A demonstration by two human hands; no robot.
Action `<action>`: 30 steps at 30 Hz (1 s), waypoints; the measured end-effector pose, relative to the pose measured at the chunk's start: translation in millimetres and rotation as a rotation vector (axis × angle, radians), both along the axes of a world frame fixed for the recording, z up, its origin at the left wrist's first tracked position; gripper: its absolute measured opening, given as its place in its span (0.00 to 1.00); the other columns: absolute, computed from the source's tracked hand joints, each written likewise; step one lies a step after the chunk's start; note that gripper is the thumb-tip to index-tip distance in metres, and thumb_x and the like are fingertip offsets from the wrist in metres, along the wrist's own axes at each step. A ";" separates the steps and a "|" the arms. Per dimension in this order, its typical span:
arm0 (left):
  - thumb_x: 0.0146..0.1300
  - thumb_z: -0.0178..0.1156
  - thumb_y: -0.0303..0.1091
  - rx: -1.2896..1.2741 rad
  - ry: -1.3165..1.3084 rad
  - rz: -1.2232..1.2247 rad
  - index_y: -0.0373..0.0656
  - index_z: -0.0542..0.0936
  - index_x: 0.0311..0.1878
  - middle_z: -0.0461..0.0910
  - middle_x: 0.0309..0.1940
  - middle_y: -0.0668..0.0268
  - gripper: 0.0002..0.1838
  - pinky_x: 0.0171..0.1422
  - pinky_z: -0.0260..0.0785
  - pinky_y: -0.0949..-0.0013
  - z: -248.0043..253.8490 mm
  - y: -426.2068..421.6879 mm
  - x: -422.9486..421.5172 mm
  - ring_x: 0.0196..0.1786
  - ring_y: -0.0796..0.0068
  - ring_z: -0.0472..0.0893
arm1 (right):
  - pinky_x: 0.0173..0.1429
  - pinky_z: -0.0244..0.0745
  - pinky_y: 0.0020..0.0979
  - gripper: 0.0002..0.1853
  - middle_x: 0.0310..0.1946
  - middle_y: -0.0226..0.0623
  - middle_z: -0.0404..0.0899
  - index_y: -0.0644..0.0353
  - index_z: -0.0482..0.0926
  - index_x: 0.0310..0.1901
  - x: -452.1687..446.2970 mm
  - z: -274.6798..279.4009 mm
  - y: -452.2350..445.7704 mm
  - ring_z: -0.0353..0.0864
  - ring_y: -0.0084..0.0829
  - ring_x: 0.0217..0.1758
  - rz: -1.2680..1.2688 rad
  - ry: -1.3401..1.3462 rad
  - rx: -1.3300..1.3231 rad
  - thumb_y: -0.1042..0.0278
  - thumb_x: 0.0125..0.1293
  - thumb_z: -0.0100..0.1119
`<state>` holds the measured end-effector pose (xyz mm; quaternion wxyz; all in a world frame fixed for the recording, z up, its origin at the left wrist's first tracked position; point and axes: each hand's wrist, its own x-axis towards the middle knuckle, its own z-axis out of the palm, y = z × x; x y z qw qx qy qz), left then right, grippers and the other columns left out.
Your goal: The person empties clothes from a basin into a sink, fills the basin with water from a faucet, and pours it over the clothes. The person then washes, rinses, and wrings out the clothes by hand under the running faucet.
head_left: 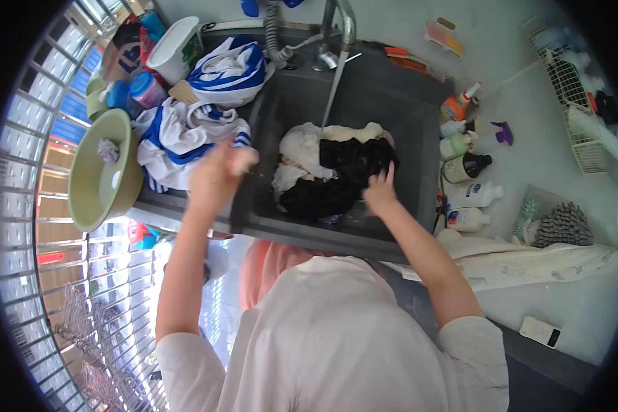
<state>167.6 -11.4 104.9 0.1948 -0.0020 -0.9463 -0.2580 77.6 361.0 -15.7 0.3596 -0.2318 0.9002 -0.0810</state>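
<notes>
A black garment [353, 161] lies bunched in the dark grey sink [419, 137], together with white and cream cloth [300, 147]. Water runs from the tap [349, 27] onto this pile. My right hand [381, 192] rests at the right edge of the black garment, its fingers stretched out and touching the fabric. Smeared by motion, my left hand [223, 168] is over the sink's left edge, in front of a white and blue striped garment [175, 141]. Whether it touches that garment or holds anything is not visible.
A second blue and white garment [228, 72] sits behind. At the left stands a green basin [103, 178] with a small cloth inside. Several bottles [467, 167] line the sink's right side. A white towel [529, 264] hangs near the front right.
</notes>
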 end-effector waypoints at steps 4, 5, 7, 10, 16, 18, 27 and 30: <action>0.54 0.68 0.42 -0.439 0.298 0.528 0.43 0.70 0.61 0.78 0.42 0.54 0.32 0.49 0.71 0.56 74.9 -111.4 41.1 0.45 0.52 0.78 | 0.69 0.27 0.71 0.31 0.60 0.41 0.71 0.51 0.78 0.55 14.3 4.5 39.9 0.65 0.45 0.67 -0.405 -0.024 -0.333 0.35 0.59 0.57; 0.54 0.68 0.42 -0.465 0.305 0.542 0.43 0.70 0.61 0.78 0.42 0.54 0.32 0.49 0.71 0.56 83.1 -138.9 50.1 0.45 0.52 0.78 | 0.71 0.26 0.69 0.28 0.61 0.42 0.69 0.48 0.79 0.54 26.0 10.2 46.6 0.65 0.44 0.68 -0.267 0.191 -0.124 0.38 0.58 0.60; 0.58 0.65 0.48 -0.414 0.321 0.749 0.47 0.70 0.62 0.75 0.49 0.50 0.31 0.59 0.66 0.55 88.0 -196.2 63.1 0.54 0.48 0.74 | 0.72 0.25 0.68 0.25 0.62 0.44 0.69 0.49 0.79 0.53 43.7 26.9 62.1 0.65 0.45 0.68 0.120 0.508 0.148 0.44 0.58 0.63; 0.60 0.62 0.52 -0.432 -0.034 0.858 0.53 0.69 0.63 0.72 0.54 0.49 0.30 0.63 0.63 0.55 62.4 -266.2 65.9 0.58 0.45 0.71 | 0.72 0.27 0.67 0.24 0.64 0.46 0.66 0.50 0.80 0.52 59.3 37.3 64.2 0.64 0.46 0.68 -0.190 0.177 0.004 0.48 0.56 0.67; 0.59 0.63 0.35 -0.269 0.043 0.398 0.46 0.78 0.50 0.76 0.43 0.57 0.15 0.52 0.69 0.55 73.4 -153.5 43.9 0.49 0.59 0.77 | 0.70 0.50 0.49 0.15 0.41 0.36 0.80 0.50 0.82 0.45 81.0 22.3 83.1 0.74 0.38 0.53 -0.443 0.135 -0.444 0.54 0.58 0.64; 0.53 0.64 0.28 -0.267 0.027 0.046 0.45 0.77 0.40 0.76 0.31 0.64 0.11 0.32 0.70 0.63 55.3 -99.4 57.8 0.29 0.65 0.78 | 0.62 0.57 0.46 0.06 0.30 0.30 0.80 0.50 0.84 0.34 108.7 49.9 55.3 0.79 0.34 0.37 -0.074 0.737 -0.347 0.61 0.56 0.63; 0.54 0.66 0.31 0.527 -0.907 -0.387 0.44 0.84 0.43 0.83 0.28 0.63 0.12 0.37 0.74 0.69 -41.5 38.5 120.8 0.29 0.68 0.82 | 0.53 0.72 0.30 0.10 0.37 0.33 0.84 0.59 0.83 0.40 192.5 60.7 12.6 0.82 0.28 0.44 -0.508 -0.416 -0.605 0.64 0.61 0.62; 0.59 0.64 0.29 0.641 -1.096 -0.584 0.44 0.84 0.46 0.83 0.40 0.64 0.11 0.44 0.72 0.73 -36.1 68.4 102.5 0.36 0.73 0.81 | 0.44 0.75 0.24 0.10 0.36 0.31 0.84 0.60 0.83 0.43 202.1 51.2 12.3 0.82 0.21 0.39 -0.711 -0.561 -0.693 0.71 0.60 0.62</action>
